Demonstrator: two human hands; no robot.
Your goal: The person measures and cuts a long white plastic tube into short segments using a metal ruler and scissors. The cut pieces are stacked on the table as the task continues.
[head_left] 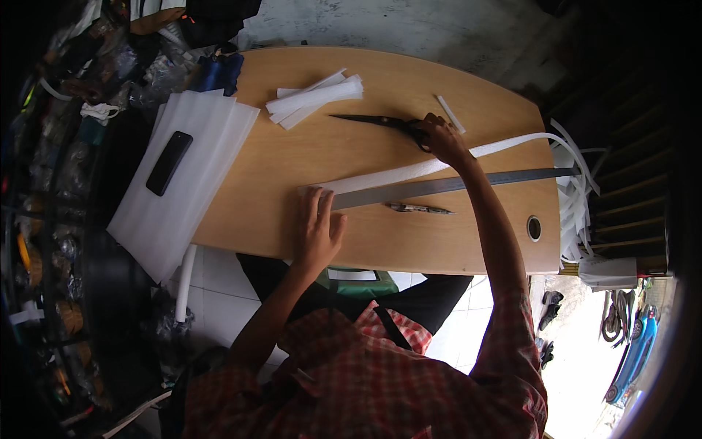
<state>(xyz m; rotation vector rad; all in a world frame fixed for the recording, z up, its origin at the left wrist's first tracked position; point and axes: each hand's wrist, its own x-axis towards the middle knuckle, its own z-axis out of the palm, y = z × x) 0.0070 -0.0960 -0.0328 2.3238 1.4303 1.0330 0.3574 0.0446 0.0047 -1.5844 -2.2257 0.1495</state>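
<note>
My right hand is closed round the handles of black scissors, whose blades point left along the table. My left hand lies with fingers stretched out, fingertips on the left end of a long white foam strip and beside the end of a metal ruler. The strip passes under my right wrist and curls over the table's right edge. Just below the ruler lies a pen. A short white strip is beyond my right hand.
Cut white strips are piled at the table's far side. At left, white foam sheets overhang the edge with a black phone on them. Several loose strips hang off the right edge near a round table hole.
</note>
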